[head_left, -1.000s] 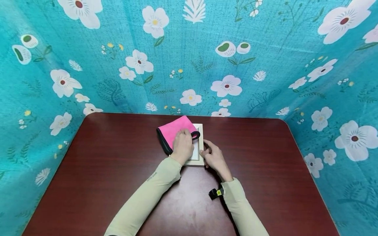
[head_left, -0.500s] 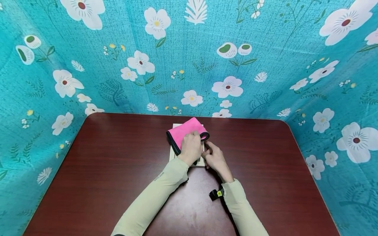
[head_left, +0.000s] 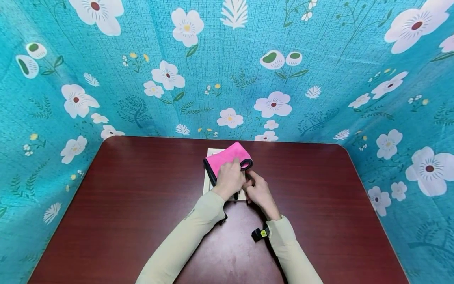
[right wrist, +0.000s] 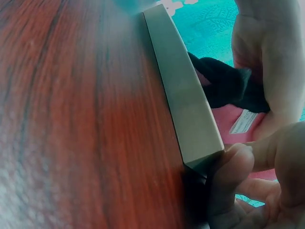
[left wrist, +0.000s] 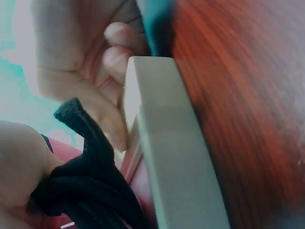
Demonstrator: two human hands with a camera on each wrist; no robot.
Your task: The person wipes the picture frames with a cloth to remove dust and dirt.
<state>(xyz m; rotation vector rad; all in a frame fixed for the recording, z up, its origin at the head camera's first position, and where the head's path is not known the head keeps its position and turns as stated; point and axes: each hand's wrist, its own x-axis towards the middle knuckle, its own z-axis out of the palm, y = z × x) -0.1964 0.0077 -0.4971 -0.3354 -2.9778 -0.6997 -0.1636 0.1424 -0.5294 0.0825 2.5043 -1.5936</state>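
So the left hand (head_left: 229,178) had its fingers clenched into a pink cloth with black edging (head_left: 224,157), most of it spread beyond the knuckles and a loop of trim poking out to their right. Probably bunched like that so the fabric wouldn't slip out from under. Beneath those fingers lay a cream picture frame (left wrist: 174,133), flat on the table (head_left: 312,189). The right hand (head_left: 260,191) pinched its right side by the near corner, I'd guess to stop it skating around on that glossy wood. Room-wise: loads of tabletop left of the left fingers and right of the right ones. Just past the fingertips, though, came the far edge, with a blue floral curtain (head_left: 213,79) behind. Between the two hands, barely any gap.
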